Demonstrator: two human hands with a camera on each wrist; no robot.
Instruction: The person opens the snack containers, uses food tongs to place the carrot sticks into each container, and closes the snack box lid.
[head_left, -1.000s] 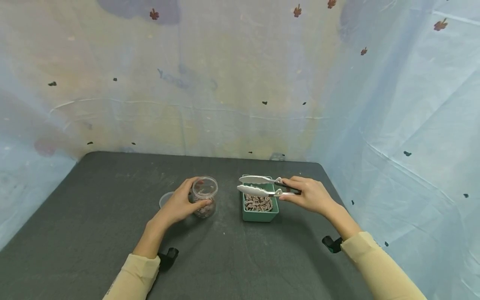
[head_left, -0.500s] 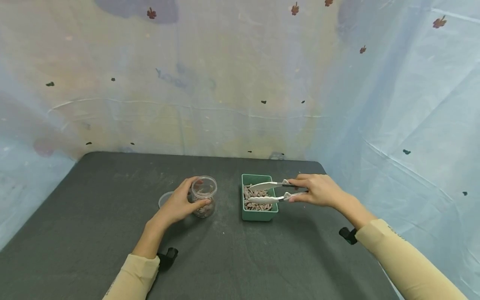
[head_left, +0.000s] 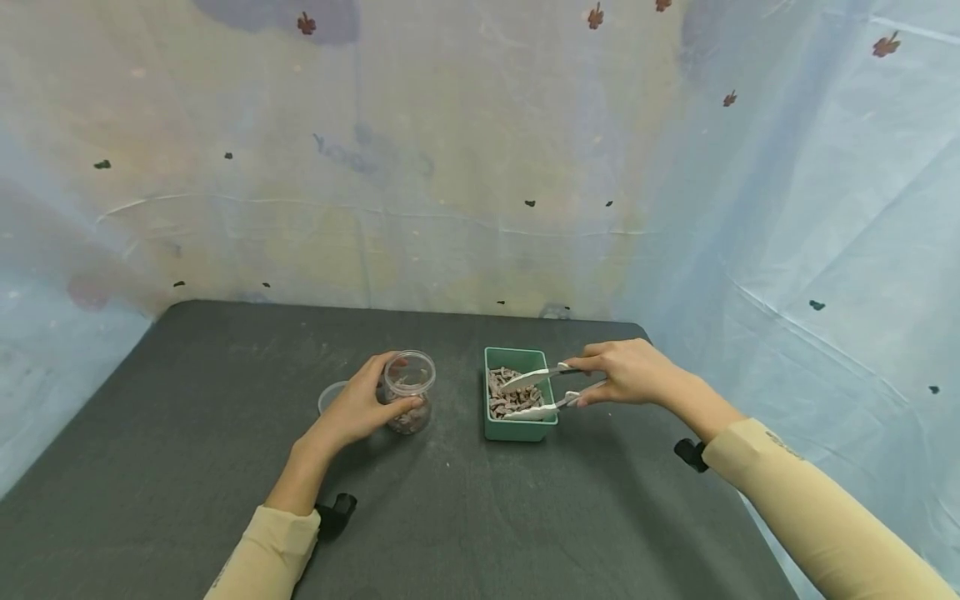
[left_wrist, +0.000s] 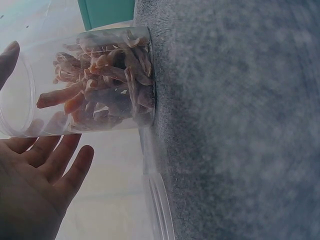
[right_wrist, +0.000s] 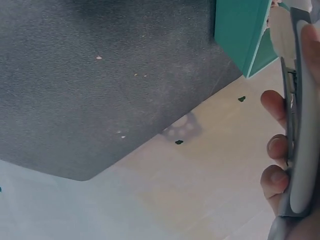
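Observation:
My left hand (head_left: 362, 410) grips an uncapped clear plastic jar (head_left: 410, 375) round its side; the jar stands upright on the table. Inside it lie brownish dried strips (left_wrist: 107, 82), filling roughly the lower part. My right hand (head_left: 628, 372) holds a pair of tongs (head_left: 573, 383) with white tips and dark grey handles. The tongs' tips are spread apart and reach into a green rectangular box (head_left: 516, 431), among greyish-brown pieces (head_left: 514, 392) like those in the jar. Whether the tips touch any piece is hard to tell.
A clear round lid (head_left: 330, 395) lies on the dark table (head_left: 450, 533), left of the jar and partly behind the left hand. Small crumbs (right_wrist: 121, 135) dot the tabletop. A pale patterned sheet (head_left: 420, 167) hangs behind and to the right.
The tongs have swung from above the green box down into it, and their tips have spread wider. My left hand and the jar have stayed in place.

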